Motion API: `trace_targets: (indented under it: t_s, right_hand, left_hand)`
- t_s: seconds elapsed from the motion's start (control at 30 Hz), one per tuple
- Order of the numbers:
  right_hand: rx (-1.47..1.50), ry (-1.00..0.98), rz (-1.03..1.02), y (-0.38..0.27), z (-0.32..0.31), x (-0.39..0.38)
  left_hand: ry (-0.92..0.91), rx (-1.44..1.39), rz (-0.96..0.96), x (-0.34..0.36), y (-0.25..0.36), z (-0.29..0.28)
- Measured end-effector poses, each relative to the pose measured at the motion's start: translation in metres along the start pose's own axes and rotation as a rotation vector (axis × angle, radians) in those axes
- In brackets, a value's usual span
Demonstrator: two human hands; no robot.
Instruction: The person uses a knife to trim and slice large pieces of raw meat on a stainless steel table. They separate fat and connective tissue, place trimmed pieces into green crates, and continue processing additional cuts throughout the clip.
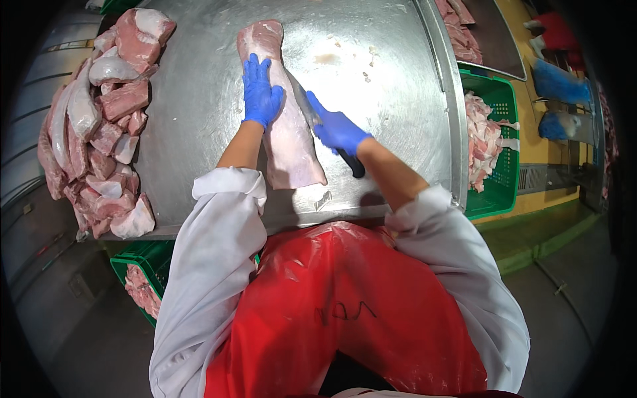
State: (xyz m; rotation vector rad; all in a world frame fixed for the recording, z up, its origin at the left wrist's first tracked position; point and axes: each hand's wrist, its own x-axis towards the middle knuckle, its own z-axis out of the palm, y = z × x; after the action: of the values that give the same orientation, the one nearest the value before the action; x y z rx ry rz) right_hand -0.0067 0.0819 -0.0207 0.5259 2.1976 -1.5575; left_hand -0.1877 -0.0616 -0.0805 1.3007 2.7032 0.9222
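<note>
A long strip of pale pink meat [290, 159] lies lengthwise on the steel table [192, 79]. My left hand [261, 93] in a blue glove rests on its upper part, fingers apart and pressing flat. My right hand [338, 129], also gloved in blue, grips a knife [352, 163] with a dark handle; its long blade lies along the right edge of the strip, pointing away from me.
Many meat and fat pieces [99, 116] are heaped along the table's left side. Green crates of meat stand at right [507, 186] and lower left [136, 252]. A tray [494, 33] holds meat at upper right, near blue items [557, 86] beyond the table.
</note>
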Motion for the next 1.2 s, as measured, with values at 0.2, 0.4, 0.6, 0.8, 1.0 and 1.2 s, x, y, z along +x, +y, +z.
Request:
trace_targets:
  t_s: [0.2, 0.4, 0.6, 0.8, 1.0, 1.2]
  right_hand:
    - [0.103, -0.052, 0.058, -0.032, -0.026, 0.024]
    - [0.043, -0.058, -0.002, 0.022, 0.037, -0.037]
    - [0.069, -0.061, 0.107, -0.014, 0.024, -0.061]
    - [0.130, 0.002, 0.089, -0.026, 0.039, -0.034]
    - [0.098, 0.031, -0.156, 0.051, 0.126, -0.108]
    - [-0.086, -0.115, -0.260, 0.057, 0.154, -0.198]
  left_hand:
    - [0.038, 0.008, 0.046, 0.022, -0.016, 0.003]
    - [0.063, 0.066, -0.030, 0.037, -0.027, 0.009]
    - [-0.148, 0.022, -0.038, -0.047, 0.019, -0.025]
    - [-0.003, -0.076, -0.024, -0.084, 0.021, -0.027]
    - [0.050, 0.012, -0.101, -0.089, 0.022, -0.023]
    - [-0.088, -0.008, -0.162, -0.060, -0.041, -0.040]
